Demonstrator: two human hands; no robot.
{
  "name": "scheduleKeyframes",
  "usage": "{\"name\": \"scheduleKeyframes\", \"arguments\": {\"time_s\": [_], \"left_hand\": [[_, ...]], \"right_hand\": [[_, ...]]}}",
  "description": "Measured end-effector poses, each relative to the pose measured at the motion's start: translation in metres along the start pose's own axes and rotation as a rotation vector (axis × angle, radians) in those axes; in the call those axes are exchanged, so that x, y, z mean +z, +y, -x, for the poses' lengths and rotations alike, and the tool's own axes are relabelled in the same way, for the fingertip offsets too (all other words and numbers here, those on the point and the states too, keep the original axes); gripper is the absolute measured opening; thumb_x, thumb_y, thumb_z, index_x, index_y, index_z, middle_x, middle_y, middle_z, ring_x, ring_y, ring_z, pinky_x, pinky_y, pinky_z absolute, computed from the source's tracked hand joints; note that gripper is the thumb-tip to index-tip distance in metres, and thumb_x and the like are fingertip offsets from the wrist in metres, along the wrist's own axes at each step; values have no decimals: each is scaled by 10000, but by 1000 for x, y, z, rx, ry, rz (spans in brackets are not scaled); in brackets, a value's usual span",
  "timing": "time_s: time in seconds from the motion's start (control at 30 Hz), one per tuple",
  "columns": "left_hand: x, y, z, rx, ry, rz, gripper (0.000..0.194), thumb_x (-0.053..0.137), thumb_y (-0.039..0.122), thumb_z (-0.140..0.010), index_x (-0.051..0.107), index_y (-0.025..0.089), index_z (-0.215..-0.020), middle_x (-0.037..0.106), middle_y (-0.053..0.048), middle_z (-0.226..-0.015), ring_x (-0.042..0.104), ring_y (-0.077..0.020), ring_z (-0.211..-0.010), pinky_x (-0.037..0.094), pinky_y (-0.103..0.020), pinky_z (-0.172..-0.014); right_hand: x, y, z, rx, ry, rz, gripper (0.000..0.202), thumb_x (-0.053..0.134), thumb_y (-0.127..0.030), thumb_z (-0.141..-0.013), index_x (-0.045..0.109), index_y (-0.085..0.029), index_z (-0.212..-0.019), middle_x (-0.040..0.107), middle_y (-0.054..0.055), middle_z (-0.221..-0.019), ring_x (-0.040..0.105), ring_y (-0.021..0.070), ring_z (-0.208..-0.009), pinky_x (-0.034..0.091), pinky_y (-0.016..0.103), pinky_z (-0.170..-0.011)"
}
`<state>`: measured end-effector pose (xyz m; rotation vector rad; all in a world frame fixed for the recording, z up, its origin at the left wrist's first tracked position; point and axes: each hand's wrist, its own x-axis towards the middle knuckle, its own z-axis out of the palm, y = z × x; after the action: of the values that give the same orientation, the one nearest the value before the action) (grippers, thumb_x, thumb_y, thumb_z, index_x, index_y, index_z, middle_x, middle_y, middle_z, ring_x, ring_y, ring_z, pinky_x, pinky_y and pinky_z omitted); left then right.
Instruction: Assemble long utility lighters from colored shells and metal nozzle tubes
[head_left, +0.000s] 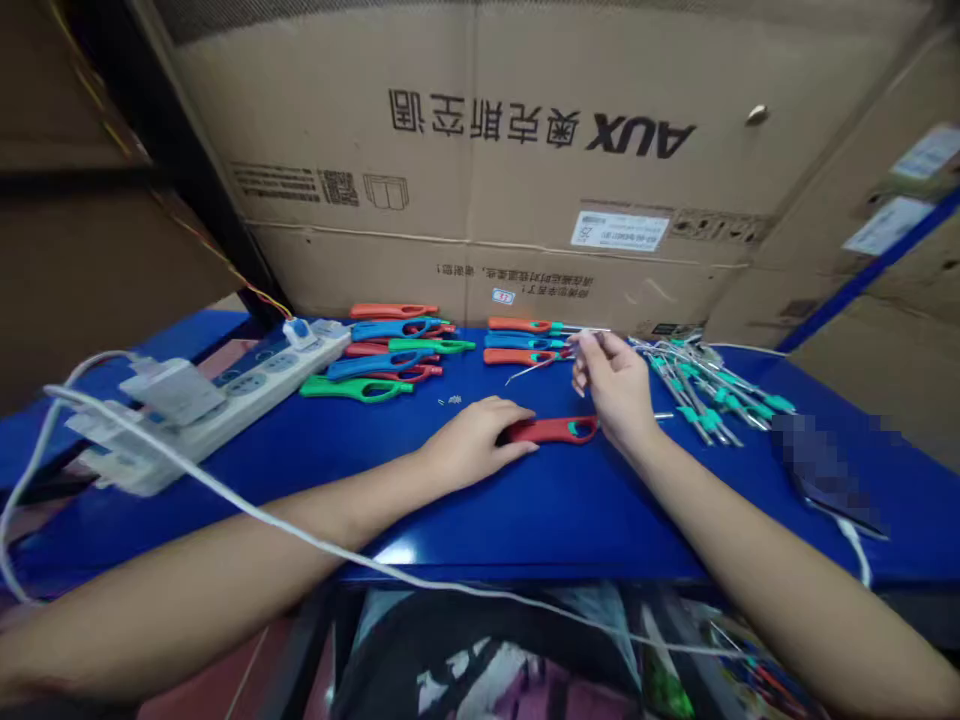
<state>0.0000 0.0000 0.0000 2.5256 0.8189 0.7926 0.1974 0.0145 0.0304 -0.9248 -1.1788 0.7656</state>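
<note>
My left hand has its thumb and fingers closed around the left end of a red lighter handle with a green trigger, lying on the blue table. A metal rod shows to the right, beyond my right wrist. My right hand is raised over the lighter's right end, fingers pinched on a thin, bent, wire-like piece whose tip points left. Behind it lie orange and blue lighters with green triggers. Several metal rods with green parts are heaped to its right.
Several coloured lighter handles lie at the back left, beside a white power strip with plugs. Tiny pieces lie near my left hand. A white cable crosses over my left forearm. A phone-like dark object is at right; cardboard stands behind.
</note>
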Motion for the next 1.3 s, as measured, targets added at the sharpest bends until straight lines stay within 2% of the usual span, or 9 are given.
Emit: {"name": "scheduleKeyframes", "arguments": {"time_s": [0.13, 0.27, 0.37, 0.53, 0.63, 1.13, 1.3], "left_hand": [[-7, -3, -2, -102, 80, 30, 366, 718, 405, -859, 718, 162, -1133, 745, -87, -1114, 686, -252, -1032, 537, -375, -924], [-9, -4, -3, -165, 227, 137, 421, 743, 420, -827, 698, 176, -1168, 741, -80, -1104, 705, -224, -962, 572, -333, -839], [-8, -1, -4, -168, 283, 219, 396, 757, 401, -813, 705, 194, -1146, 747, -59, -1055, 706, -206, -917, 575, -314, -789], [-9, 2, -5, -199, 306, 289, 164, 729, 341, -843, 755, 198, -920, 757, -36, -952, 695, -174, -838, 541, -275, -702], [-10, 1, -5, -180, 330, 295, 126, 718, 316, -848, 754, 196, -834, 750, -35, -915, 684, -172, -834, 519, -267, -675], [-9, -1, -5, -178, 360, 354, 165, 716, 358, -849, 764, 201, -844, 738, -60, -933, 679, -192, -862, 511, -303, -706], [-9, -1, -5, -181, 367, 361, 151, 716, 344, -846, 763, 201, -830, 736, -59, -918, 677, -190, -854, 508, -305, -713]], "right_hand": [[-15, -2, -14, -41, 30, -41, 442, 709, -614, -777, 599, -190, -833, 501, -79, -551, 428, 44, -389, 326, 180, -360], [-17, -4, -14, 60, -33, -118, 442, 738, -602, -750, 586, -191, -804, 481, -87, -512, 410, 47, -378, 313, 183, -360], [-13, -4, -9, 118, -93, -145, 438, 746, -593, -745, 591, -188, -812, 483, -86, -510, 411, 48, -383, 315, 183, -368], [-8, -4, -4, 140, -125, -165, 439, 740, -596, -752, 590, -188, -816, 485, -85, -512, 403, 46, -375, 298, 185, -365], [-9, -4, -4, 159, -134, -174, 425, 727, -592, -770, 587, -194, -826, 484, -85, -527, 404, 43, -386, 299, 185, -370], [-10, -7, -4, 156, -142, -172, 422, 734, -583, -772, 594, -190, -830, 492, -79, -534, 416, 50, -391, 311, 185, -372], [-13, -6, -4, 140, -179, -178, 414, 732, -577, -776, 585, -194, -831, 501, -76, -555, 435, 53, -407, 318, 187, -380]]}}
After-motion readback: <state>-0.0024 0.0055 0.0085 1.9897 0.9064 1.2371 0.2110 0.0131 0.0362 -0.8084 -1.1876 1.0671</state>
